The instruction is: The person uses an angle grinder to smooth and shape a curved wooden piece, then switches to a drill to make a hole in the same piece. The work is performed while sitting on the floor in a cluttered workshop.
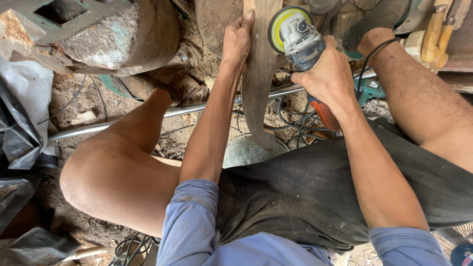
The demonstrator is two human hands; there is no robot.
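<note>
Left hand: we see our left hand closed around the left edge of a curved wooden piece, fingers wrapped over the far side and the thumb side pressed against the near face.
Right hand: our right hand is clenched tight about the body of an angle grinder, knuckles up, wrist bent inward.
Wooden piece: it runs from the top of the view down between our knees, its lower end over a round grey basin; the grain is pale and weathered, and the board bows gently to the left.
Grinder: grey housing with an orange grip end showing below our palm; its yellow-rimmed disc sits just beside the right edge of the wood, near the top. Whether the disc touches the wood we cannot tell.
Cable: a black cord loops from the grinder over our right leg and joins a tangle of wires on the ground.
Metal pipe: a thin silver pipe lies across the dirt floor behind the wood, slanting up to the right.
Surroundings: a heavy rusted machine base stands at upper left, black plastic sheeting at the left edge, and wooden handles at upper right.
Posture: we sit with knees apart, dark shorts and blue sleeves in view.
</note>
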